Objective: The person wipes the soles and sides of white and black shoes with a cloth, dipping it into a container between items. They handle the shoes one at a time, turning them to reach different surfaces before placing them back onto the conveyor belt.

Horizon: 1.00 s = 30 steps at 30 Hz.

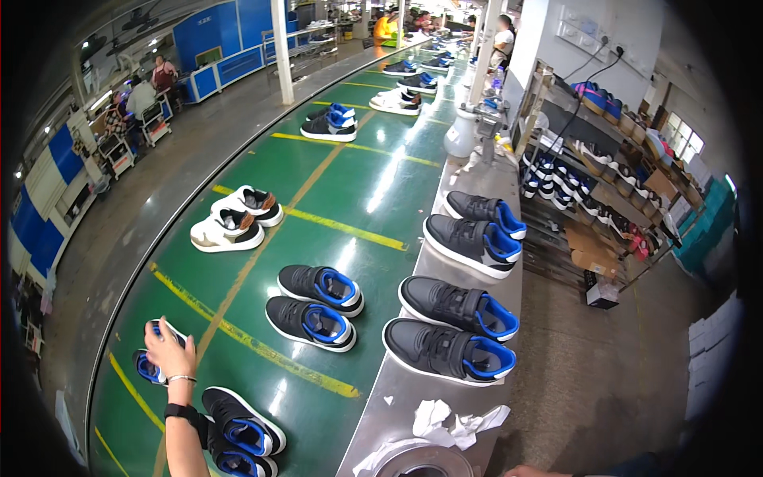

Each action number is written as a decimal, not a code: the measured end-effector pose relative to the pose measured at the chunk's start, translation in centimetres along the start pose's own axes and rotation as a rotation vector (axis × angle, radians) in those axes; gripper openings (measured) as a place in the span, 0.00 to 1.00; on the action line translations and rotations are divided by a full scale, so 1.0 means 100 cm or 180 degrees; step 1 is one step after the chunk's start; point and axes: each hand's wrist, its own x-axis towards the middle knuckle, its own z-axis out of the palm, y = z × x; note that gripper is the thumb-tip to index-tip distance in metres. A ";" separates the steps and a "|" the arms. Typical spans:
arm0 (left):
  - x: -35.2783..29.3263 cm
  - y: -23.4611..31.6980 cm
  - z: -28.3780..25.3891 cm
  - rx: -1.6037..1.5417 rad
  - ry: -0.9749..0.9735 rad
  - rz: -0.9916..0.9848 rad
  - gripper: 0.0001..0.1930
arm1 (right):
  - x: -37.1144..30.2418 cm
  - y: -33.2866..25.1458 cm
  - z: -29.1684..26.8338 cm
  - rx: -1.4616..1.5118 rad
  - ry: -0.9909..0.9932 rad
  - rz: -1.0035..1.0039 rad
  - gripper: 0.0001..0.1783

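Observation:
My left hand [170, 354], with a black watch and a bracelet at the wrist, reaches over the green belt [199, 278] at its left side. Its fingers curl over a small dark sneaker [179, 337] with a white sole, which the hand partly covers. The mate, a dark sneaker with blue lining [146, 368], lies against the hand. Below my forearm's right side sits a pair of black sneakers [238, 417], partly cut off by the lower edge. Only a sliver of my right hand [534, 472] shows at the bottom edge; its fingers are hidden.
Black sneakers [314, 322] and white sneakers [230, 226] stand on the belt. Several black sneakers [445, 350] line the metal ledge [373, 429], near crumpled white paper [433, 417] and a round metal rim [425, 461]. A shoe rack [612, 175] stands right; people work farther off.

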 end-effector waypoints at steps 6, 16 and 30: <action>-0.039 0.207 -0.039 -0.2273 -0.1624 0.1918 0.22 | -0.009 -0.016 -0.019 0.0340 -0.0313 0.0146 0.11; -0.039 0.302 0.006 -0.0463 -0.2653 0.0810 0.34 | 0.011 -0.035 -0.035 0.0474 0.0058 -0.0385 0.13; -0.133 0.169 -0.175 -0.2205 -0.1372 0.0522 0.35 | -0.010 0.019 -0.021 0.2930 -0.0741 0.0543 0.15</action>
